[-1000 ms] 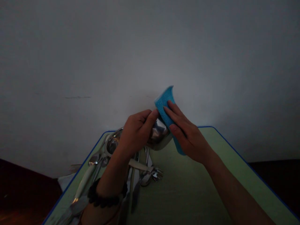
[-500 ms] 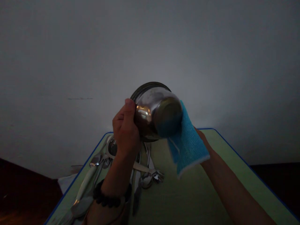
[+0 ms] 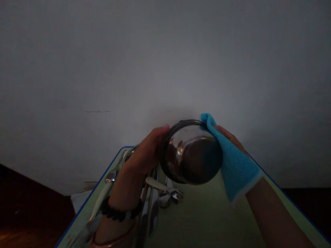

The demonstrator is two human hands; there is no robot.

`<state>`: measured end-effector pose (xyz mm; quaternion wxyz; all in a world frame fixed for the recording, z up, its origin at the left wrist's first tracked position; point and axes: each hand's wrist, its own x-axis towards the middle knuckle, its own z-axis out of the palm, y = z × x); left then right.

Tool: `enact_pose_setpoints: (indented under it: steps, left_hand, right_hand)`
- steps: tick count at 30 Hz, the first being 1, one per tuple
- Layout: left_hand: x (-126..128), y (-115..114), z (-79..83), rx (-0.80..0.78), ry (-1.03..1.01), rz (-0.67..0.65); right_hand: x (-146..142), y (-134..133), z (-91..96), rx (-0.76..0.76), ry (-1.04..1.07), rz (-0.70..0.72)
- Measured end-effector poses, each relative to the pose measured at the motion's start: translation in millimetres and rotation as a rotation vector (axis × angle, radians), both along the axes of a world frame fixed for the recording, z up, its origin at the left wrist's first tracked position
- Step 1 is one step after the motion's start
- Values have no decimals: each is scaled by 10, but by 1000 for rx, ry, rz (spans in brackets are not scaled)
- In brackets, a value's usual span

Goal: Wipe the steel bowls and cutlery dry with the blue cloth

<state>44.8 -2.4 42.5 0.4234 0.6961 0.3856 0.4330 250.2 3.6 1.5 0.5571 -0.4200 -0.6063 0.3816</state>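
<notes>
My left hand (image 3: 144, 155) grips the rim of a shiny steel bowl (image 3: 191, 153), held in the air with its underside turned toward me. A blue cloth (image 3: 234, 163) is draped over my right hand (image 3: 230, 137), which presses the cloth against the bowl's right side; only the fingertips show above the cloth. A dark bead bracelet (image 3: 116, 213) circles my left wrist.
A green table (image 3: 207, 220) with a blue edge lies below. Several spoons, forks and white-handled utensils (image 3: 160, 193) are heaped at its left side under my left arm. A plain grey wall stands behind. Dark floor shows at both sides.
The bowl was lifted off the pile, turned bottom toward me, then lowered and shifted right. The cloth moved from the bowl's inside to its outer right side.
</notes>
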Motion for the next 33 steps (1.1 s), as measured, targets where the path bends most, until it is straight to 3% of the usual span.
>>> enact_pose_setpoints:
  steps: [2, 4, 13, 16, 19, 25, 28, 33]
  left_hand:
    - [13, 33, -31, -202, -118, -104]
    - [42, 67, -76, -288, -162, -121]
    - [352, -13, -128, 48, -43, 297]
    - [445, -77, -126, 144, 15, 289]
    - [466, -112, -119, 189, 9, 236]
    - [492, -190, -85, 156, -84, 263]
    - [536, -211, -102, 106, -256, 256]
    - [610, -201, -187, 85, -536, 323]
  right_hand:
    - [38, -29, 34, -65, -34, -4]
    - [10, -47, 67, -51, -124, -83]
    - [-447, -245, 34, 324, -270, -415]
    - [-571, -354, 19, 514, -454, -513]
    - [-621, -418, 26, 627, -562, -511]
    - [-435, -370, 109, 723, -490, -469]
    - [-285, -314, 167, 683, -372, -493]
    - [-171, -232, 213, 311, -82, -562]
